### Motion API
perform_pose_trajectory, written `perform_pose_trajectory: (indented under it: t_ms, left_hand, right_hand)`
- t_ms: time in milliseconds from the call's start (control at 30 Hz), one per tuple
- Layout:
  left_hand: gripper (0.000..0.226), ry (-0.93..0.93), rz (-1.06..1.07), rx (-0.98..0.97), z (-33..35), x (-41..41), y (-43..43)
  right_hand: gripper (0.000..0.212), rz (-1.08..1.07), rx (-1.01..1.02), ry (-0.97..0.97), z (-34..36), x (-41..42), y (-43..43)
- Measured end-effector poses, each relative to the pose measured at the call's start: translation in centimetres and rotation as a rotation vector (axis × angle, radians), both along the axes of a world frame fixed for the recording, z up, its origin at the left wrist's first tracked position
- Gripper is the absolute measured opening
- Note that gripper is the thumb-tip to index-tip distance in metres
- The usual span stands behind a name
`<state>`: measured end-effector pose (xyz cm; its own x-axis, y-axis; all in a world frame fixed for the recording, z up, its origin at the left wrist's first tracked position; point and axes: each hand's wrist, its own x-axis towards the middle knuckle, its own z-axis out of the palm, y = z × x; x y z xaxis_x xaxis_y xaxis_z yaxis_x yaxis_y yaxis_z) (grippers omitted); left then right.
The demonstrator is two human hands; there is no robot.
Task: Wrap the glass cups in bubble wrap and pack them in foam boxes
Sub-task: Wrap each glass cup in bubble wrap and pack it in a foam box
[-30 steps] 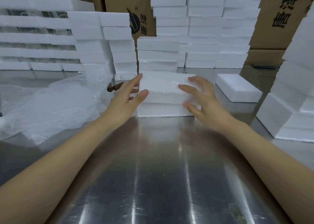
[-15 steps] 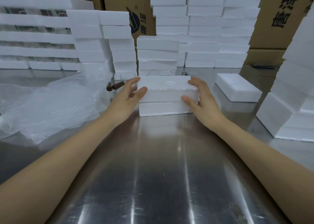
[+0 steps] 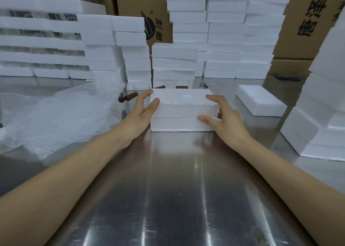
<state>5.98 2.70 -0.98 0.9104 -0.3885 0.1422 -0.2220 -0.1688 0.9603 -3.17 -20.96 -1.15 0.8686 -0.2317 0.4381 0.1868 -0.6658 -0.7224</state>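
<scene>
**Q:** Where does the foam box (image 3: 183,111) lie relative to the hands?

**A:** Straight ahead on the steel table (image 3: 177,189), held between the 2 hands. Its long axis runs left to right, across the line of the forearms. The lid is seated and a seam shows along the front face. The contents cannot be seen.

**Q:** What is the state of the hands?

**A:** The left hand (image 3: 141,111) clasps the left end, thumb on the front face and fingers round the far side. The right hand (image 3: 222,117) clasps the right end, thumb at the seam and fingers over the top corner. Reach is about equal, so neither hand is nearer.

**Q:** What room is there to move?

**A:**
- **Rear:** glass cups (image 3: 141,87) stand just behind the box.
- **Left:** bubble wrap (image 3: 61,118) lies near.
- **Right:** 1 loose foam box (image 3: 261,100) lies near but apart, with the side stack (image 3: 321,115) beyond it.
- **Near side:** the widest room lies toward the person.

The safer move is probably to lift the box straight up or draw it back. A forward push would likely strike the cups.
</scene>
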Motion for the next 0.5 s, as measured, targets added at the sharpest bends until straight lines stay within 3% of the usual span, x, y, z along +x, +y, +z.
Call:
perform_pose_trajectory:
  t_ms: [100,200,333,500]
  left_hand:
    - [0.085,0.118,0.076,-0.183,0.6,-1.1,-1.3]
    - [0.062,0.348,-0.022,-0.519,1.5,-1.2,-1.4]
    - [0.048,0.478,-0.195,-0.543,1.8,-1.5,-0.8]
    - [0.041,0.524,-0.173,-0.52,1.9,-1.2,-0.3]
  right_hand:
    - [0.053,0.014,0.013,-0.041,0.6,-0.4,0.3]
    - [0.054,0.053,0.018,-0.098,1.2,-0.5,0.5]
    - [0.052,0.056,0.033,-0.132,1.8,-0.7,0.3]
    - [0.051,0.073,0.022,-0.094,2.0,-0.9,0.4]
